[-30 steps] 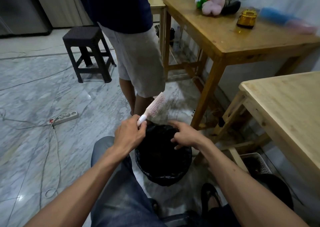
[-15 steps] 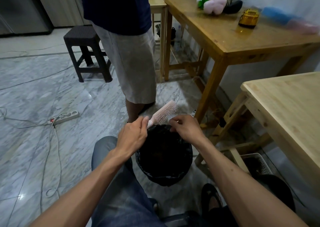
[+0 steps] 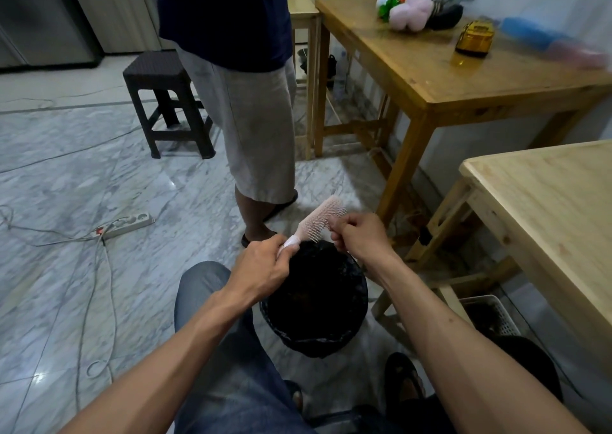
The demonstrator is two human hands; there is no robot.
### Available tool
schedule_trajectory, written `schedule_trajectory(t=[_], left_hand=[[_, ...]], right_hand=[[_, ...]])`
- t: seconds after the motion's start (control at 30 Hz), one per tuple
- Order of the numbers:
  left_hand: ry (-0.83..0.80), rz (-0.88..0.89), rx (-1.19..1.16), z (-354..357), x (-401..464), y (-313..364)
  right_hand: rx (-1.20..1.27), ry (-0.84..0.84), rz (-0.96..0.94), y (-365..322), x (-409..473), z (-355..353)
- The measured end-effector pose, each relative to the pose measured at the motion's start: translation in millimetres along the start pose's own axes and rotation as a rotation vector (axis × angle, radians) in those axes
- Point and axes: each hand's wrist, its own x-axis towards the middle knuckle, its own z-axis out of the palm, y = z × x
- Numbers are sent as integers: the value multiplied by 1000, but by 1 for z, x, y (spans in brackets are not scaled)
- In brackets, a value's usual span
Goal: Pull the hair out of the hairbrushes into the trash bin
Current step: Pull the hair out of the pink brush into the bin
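Head view: left hand (image 3: 261, 269) grips the pink hairbrush (image 3: 319, 220) handle over the trash bin (image 3: 316, 304), right hand (image 3: 362, 236) fingers pinch at the bristles (hair too fine to see). Next, probably pull and drop it in.

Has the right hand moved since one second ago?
Yes. The right hand rose from over the trash bin to the pink hairbrush bristles, beyond the bin's far rim.
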Motion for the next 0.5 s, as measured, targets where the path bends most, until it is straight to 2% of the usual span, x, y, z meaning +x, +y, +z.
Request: schedule_trajectory(t=[0.13,0.27,0.37,0.43,0.5], left_hand=[[-17,-209,-93,-6,7,-2],[-42,-241,-99,-8,7,-3],[-77,-268,-266,-7,5,9],[-164,-324,-491,-3,2,20],[-284,-366,-636,3,2,26]], right_hand=[[18,32,-5,-6,-5,-6],[-11,37,36,-9,-3,-12],[-65,-126,118,-5,-1,-6],[-79,-271,164,1,-1,1],[-73,-329,108,9,-1,9]])
